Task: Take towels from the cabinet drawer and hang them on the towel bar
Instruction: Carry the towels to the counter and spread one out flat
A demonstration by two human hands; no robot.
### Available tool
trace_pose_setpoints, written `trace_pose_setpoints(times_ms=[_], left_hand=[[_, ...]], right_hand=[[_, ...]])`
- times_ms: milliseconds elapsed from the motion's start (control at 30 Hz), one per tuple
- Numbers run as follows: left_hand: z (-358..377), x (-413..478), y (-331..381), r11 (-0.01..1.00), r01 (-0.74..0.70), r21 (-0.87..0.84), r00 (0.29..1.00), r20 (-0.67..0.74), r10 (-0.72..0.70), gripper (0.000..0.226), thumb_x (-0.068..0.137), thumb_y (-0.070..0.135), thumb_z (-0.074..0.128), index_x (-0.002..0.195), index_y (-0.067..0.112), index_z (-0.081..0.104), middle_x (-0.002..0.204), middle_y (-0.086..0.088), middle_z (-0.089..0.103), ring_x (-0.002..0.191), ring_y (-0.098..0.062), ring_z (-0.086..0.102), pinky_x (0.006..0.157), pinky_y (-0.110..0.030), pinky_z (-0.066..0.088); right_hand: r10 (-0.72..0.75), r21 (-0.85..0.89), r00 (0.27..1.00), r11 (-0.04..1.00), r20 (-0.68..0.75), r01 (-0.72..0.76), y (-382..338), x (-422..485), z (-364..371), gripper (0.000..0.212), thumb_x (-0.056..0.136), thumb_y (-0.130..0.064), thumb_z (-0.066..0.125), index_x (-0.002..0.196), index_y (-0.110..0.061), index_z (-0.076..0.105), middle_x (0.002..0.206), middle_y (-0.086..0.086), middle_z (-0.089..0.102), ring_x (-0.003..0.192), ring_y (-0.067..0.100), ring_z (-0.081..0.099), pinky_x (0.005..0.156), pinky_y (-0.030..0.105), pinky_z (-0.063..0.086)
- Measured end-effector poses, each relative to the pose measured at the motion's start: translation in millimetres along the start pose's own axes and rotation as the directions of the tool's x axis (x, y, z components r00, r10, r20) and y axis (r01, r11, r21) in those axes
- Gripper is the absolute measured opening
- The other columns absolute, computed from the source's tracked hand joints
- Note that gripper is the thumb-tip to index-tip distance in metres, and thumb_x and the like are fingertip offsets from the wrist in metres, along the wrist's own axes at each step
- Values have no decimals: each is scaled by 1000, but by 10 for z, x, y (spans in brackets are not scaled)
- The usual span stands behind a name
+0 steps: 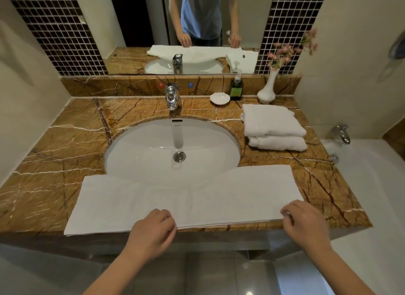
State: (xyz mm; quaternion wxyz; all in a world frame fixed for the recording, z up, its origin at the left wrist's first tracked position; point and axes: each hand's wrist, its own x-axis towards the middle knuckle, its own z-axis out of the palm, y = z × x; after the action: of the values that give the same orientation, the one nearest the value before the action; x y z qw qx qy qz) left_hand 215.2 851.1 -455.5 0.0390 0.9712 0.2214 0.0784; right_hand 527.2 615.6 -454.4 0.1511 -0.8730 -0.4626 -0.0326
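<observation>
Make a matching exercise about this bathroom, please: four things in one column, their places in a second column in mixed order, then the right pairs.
Things
1. long towel
2. folded towels
3. soap bottle
4. vase

Places
A. back right corner, holding pink flowers
B. spread along the front edge of the counter
C. stacked right of the sink
D. between the white dish and the vase

Pairs: 1-B, 2-C, 3-D, 4-A
</observation>
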Motion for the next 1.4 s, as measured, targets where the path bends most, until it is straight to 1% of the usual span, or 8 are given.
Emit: trace_pose_setpoints(times_ms=[100,167,267,367,667,900,1067,1400], left_hand=[[13,142,-16,988,145,-50,984,-92,-149,37,88,38,34,84,24,67,86,8,66,78,-15,64,50,-25,46],[45,283,-38,958,269,-100,954,-110,-280,44,94,36,31,112,18,67,116,-2,66,109,-22,61,87,-37,52],[188,347,-154,897,441,-23,896,73,-438,52,100,42,22,148,24,28,157,-2,22,146,-22,17,118,-41,12],[360,192,-322,856,516,30,844,157,-514,61,94,54,3,151,31,5,160,2,0,147,-18,-4,119,-44,0],[407,-24,-273,863,502,56,852,140,-505,79,80,63,-21,151,35,1,160,3,-4,145,-17,-11,115,-42,-7],[290,486,370,889,457,-27,887,88,-453,58,97,45,17,151,24,17,160,-1,9,147,-18,1,117,-44,-2],[489,1172,1238,930,319,-185,947,111,-303,57,97,44,14,151,26,10,160,1,1,147,-16,-5,115,-40,-10],[708,1202,1394,914,387,-122,919,140,-370,57,98,47,13,151,31,4,159,3,-2,147,-19,-4,113,-44,-14]], right_hand=[[20,83,999,996,42,-23,-576,239,183,24,88,-17,62,111,-13,70,112,4,67,104,22,62,88,36,50],[-21,130,992,991,123,5,-1016,405,373,40,99,-29,44,136,-19,52,141,2,50,131,20,44,110,36,34],[-149,72,956,988,252,135,-1443,530,632,53,102,-40,25,153,-25,20,161,-2,17,148,17,8,119,40,5],[-105,-28,929,992,354,123,-1473,488,789,58,101,-49,13,154,-32,-1,162,-6,-4,148,17,-11,117,48,-10],[-30,-96,934,993,356,68,-1430,235,827,59,97,-56,5,150,-38,-14,156,-10,-22,147,18,-19,115,54,-13],[-61,-10,957,998,283,67,-1220,324,717,56,100,-49,12,153,-34,2,162,-8,-4,140,6,-23,115,40,-12],[8,-73,967,997,254,10,-819,432,596,56,101,-43,18,153,-33,4,162,-6,-3,145,10,-17,117,44,-9],[76,-103,963,993,258,-51,-343,372,648,55,92,-60,-7,144,-47,-17,157,-15,-16,145,11,-19,117,46,-13]])
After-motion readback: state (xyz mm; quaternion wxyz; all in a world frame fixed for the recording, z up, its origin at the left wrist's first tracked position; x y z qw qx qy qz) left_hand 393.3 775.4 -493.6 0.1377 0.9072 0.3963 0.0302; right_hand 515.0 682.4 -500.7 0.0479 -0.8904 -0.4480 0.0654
